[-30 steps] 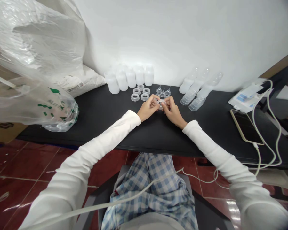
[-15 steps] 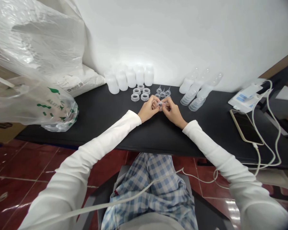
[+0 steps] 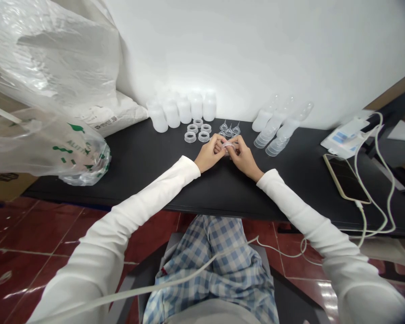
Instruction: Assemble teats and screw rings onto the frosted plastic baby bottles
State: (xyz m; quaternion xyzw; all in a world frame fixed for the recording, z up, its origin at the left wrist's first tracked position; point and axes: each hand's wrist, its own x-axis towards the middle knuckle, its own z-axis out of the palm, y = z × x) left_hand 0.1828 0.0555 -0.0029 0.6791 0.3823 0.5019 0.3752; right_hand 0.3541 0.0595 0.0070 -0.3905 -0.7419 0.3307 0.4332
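A clear plastic bottle collar ring [image 3: 227,145] is held between both hands over the black table. My left hand [image 3: 209,155] is closed on its left side, and my right hand [image 3: 245,158] grips its right side with the thumb reaching over the opening. Fingers cover most of the ring, so whether a nipple sits in it cannot be told. Just behind the hands stand several clear pointed nipples [image 3: 229,131]. Several loose collar rings [image 3: 190,137] lie to the left of them.
Several frosted bottles [image 3: 171,114] stand along the wall. At right are assembled bottles [image 3: 286,127] and stacked clear caps [image 3: 272,150]. A phone [image 3: 347,177] with a white cable [image 3: 362,225] lies further right. Plastic bags [image 3: 77,148] crowd the left end of the table [image 3: 131,180].
My right thumb has shifted over the ring's opening, and the ring has tilted slightly between my fingers. Both hands stay in nearly the same place.
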